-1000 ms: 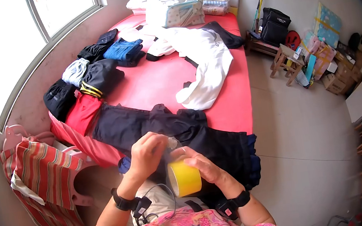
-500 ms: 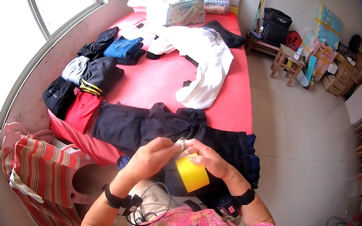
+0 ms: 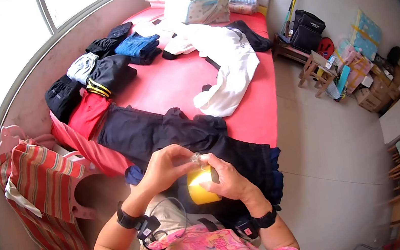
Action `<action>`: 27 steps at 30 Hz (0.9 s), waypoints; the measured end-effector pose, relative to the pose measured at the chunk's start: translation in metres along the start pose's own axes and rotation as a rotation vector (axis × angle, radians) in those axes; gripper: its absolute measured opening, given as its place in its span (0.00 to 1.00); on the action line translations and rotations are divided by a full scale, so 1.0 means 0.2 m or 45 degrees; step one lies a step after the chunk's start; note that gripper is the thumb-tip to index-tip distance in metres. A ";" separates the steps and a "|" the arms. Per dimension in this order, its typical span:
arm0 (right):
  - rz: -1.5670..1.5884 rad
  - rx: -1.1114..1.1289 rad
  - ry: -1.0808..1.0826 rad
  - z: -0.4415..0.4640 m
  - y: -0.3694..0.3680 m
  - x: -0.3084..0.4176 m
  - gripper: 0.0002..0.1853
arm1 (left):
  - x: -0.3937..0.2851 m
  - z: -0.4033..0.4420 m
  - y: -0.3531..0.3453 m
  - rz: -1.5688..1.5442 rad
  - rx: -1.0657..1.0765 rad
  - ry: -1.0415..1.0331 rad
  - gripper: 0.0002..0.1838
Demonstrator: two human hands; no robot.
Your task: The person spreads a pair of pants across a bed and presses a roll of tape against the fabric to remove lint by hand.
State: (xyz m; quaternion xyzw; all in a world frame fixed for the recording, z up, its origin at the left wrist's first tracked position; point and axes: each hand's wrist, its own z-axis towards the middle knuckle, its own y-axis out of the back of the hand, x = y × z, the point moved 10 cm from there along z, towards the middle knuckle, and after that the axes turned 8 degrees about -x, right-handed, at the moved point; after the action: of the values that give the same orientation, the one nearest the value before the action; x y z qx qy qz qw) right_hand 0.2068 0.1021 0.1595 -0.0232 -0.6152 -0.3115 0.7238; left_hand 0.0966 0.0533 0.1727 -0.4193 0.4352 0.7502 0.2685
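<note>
My left hand is closed in a pinch, its fingertips on a small, crumpled, clear-looking piece that could be plastic. Beside it, the fingers of my right hand are wrapped around the upper right of a glossy yellow piece with a curved surface; its exact kind I cannot tell. The small clear piece sits just above the yellow one, between both hands. Under the hands, dark trousers lie spread across the near end of the bed.
On the pink bed sheet lie a white garment, folded jeans and several dark clothes. A striped cloth drapes over a pink chair at left. At right stand a wooden stool and cardboard boxes.
Both hands have moved slightly up, and the yellow piece has shifted up and left. It has turned, now showing a shinier, more curved side.
</note>
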 end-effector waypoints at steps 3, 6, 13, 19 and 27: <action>0.077 -0.038 -0.074 -0.02 -0.03 -0.08 0.26 | -0.07 0.00 0.01 0.083 -0.049 -0.064 0.08; 0.243 -0.238 -0.117 -0.02 0.03 -0.13 0.30 | -0.14 -0.01 0.02 0.096 -0.088 -0.144 0.06; 0.110 -0.431 0.300 -0.04 0.12 0.08 0.27 | -0.45 -0.08 0.04 0.424 -0.313 -0.794 0.11; 0.016 -0.455 0.322 -0.06 0.15 0.07 0.28 | -0.54 -0.10 0.01 0.466 -0.287 -0.977 0.13; 0.289 -0.322 -0.090 -0.11 0.12 -0.10 0.25 | -0.47 -0.05 0.00 0.463 -0.399 -0.765 0.07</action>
State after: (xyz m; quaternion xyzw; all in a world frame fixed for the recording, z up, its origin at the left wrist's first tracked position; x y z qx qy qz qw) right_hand 0.2354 0.1206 0.1436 -0.1943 -0.5897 -0.3019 0.7234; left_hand 0.1474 0.0399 0.2504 -0.1326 0.2843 0.9325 0.1792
